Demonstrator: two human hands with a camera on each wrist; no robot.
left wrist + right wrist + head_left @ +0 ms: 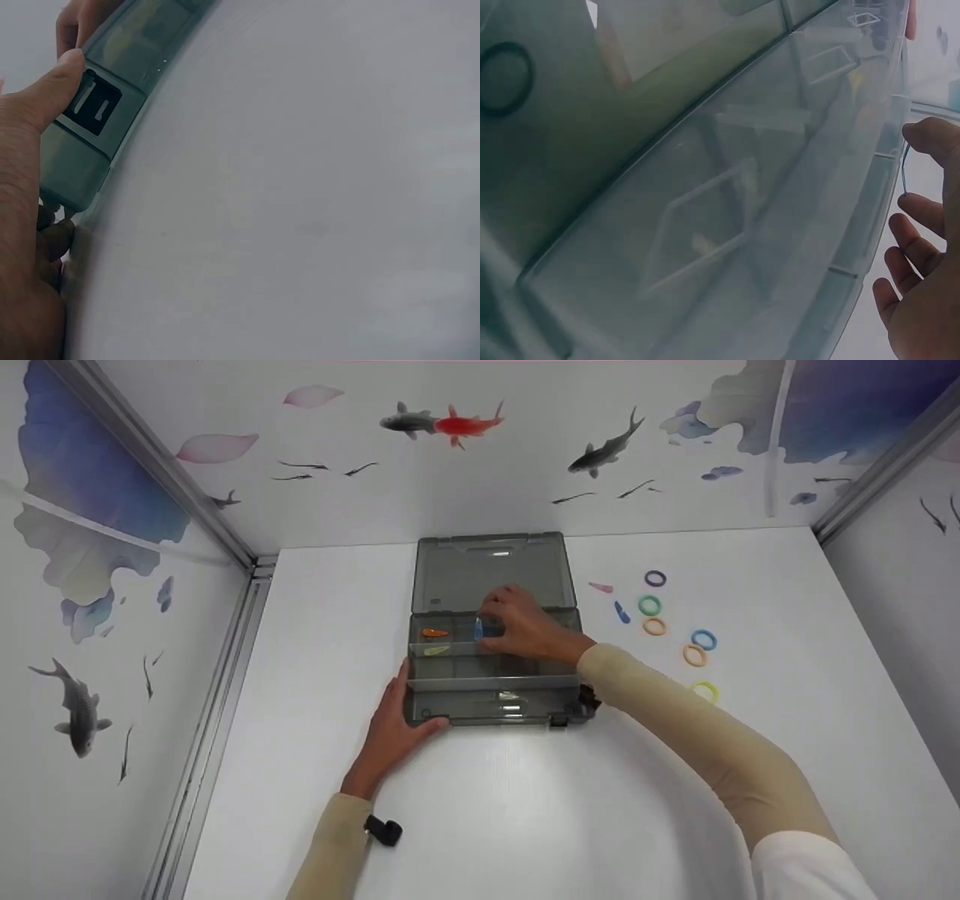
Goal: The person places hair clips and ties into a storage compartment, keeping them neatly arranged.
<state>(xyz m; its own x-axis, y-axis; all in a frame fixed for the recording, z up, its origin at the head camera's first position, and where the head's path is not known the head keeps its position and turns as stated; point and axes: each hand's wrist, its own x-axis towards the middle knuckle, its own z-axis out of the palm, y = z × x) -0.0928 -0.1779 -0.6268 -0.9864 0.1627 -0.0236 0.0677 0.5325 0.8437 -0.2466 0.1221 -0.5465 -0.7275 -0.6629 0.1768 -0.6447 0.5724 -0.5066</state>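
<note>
An open grey see-through compartment box [495,684] lies on the white table with its lid [491,574] folded back. My left hand [390,727] grips its front left corner, thumb along the front edge [124,86] and fingers by the left side. Over the back row, my right hand [521,622] pinches a small blue hair clip [478,628] between thumb and index finger. In the right wrist view the clip [904,169] shows edge-on as a thin line between the fingertips. An orange hair clip [435,633] and a yellow-green hair clip [436,651] sit in the left compartments.
Right of the box lie a pink clip [601,587], another blue clip [622,612] and several coloured rings, among them a purple ring [655,578], a green ring [649,605] and a yellow ring [706,691] partly behind the right sleeve. Printed walls [480,487] bound the table.
</note>
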